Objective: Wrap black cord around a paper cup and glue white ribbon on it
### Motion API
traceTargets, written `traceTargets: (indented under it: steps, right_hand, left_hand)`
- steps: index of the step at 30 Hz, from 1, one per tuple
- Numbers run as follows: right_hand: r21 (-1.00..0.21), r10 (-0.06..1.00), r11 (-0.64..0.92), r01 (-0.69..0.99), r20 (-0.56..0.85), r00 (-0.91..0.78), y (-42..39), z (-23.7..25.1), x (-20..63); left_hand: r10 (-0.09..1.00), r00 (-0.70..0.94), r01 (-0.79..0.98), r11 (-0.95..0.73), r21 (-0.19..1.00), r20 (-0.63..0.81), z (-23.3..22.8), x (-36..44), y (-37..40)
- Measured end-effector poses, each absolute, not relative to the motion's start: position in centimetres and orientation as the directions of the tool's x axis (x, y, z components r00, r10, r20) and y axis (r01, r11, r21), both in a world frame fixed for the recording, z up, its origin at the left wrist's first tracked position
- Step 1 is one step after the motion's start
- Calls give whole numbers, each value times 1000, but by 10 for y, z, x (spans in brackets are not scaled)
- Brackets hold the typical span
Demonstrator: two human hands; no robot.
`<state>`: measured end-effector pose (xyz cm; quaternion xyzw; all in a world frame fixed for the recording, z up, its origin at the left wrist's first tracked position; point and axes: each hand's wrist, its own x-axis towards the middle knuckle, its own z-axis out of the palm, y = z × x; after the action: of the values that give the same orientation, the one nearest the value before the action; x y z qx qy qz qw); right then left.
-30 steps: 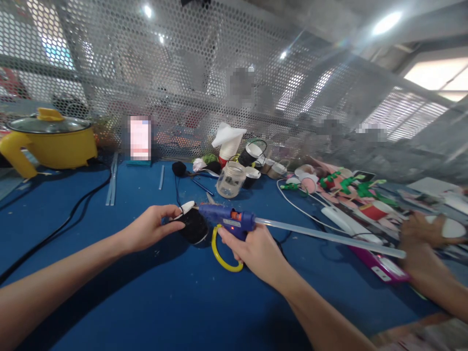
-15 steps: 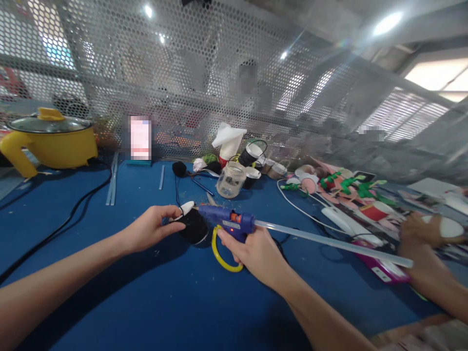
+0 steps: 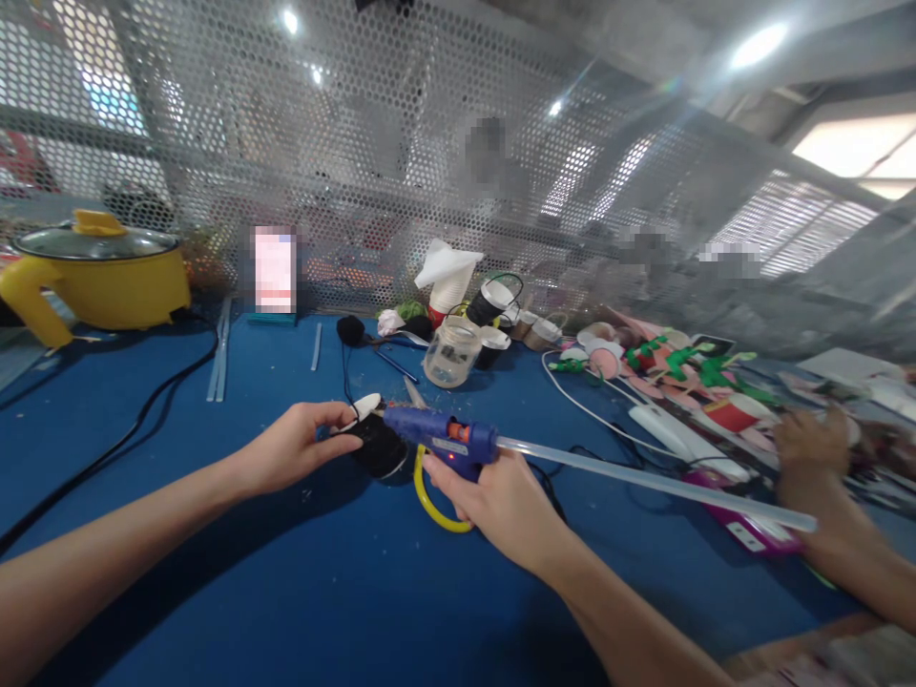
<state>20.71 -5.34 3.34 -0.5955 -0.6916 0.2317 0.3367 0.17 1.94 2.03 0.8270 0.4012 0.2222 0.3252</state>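
My left hand (image 3: 313, 444) pinches the rim of a small paper cup wrapped in black yarn (image 3: 379, 447), which lies tilted above the blue tabletop. The cup's white edge (image 3: 367, 408) shows at its top. A strand of black yarn (image 3: 345, 377) runs from the cup back to a black yarn ball (image 3: 350, 331). In my right hand (image 3: 511, 506) is a blue hot glue gun (image 3: 447, 441), its tip at the cup's rim and a long clear glue stick (image 3: 644, 480) sticking out behind. Yellow-handled scissors (image 3: 438, 510) lie partly hidden under the gun and hand.
A yellow electric pot (image 3: 121, 286) stands at the left, its black cord on the table. A clear plastic jar (image 3: 452, 355) and several wrapped cups are at the back. At the right, a co-worker's hand (image 3: 812, 448) is near a power strip (image 3: 687, 444) and craft pieces.
The glue gun has tilted slightly, with its rear end a little lower. The co-worker's hand at the right has moved slightly left, and the white oval piece in it is now mostly hidden.
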Motion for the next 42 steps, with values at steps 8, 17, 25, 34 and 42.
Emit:
traceTargets:
  steps: [8, 17, 25, 34, 42]
  right_hand:
    - [-737, 985, 162, 656, 159, -64, -54, 35, 207]
    - [-731, 991, 121, 672, 128, -39, -50, 32, 212]
    - [-751, 981, 189, 633, 177, -82, -53, 34, 209]
    - [-753, 985, 159, 639, 167, -48, -44, 23, 220]
    - [-795, 983, 176, 581, 173, -61, -50, 32, 209]
  left_hand:
    - [802, 588, 520, -475, 710, 106, 19, 1, 20]
    - [804, 587, 508, -455, 731, 92, 22, 2, 19]
    - [805, 585, 517, -464, 719, 99, 19, 1, 20]
    - [803, 590, 517, -461, 722, 91, 20, 1, 20]
    - [801, 591, 511, -463, 724, 96, 19, 1, 21]
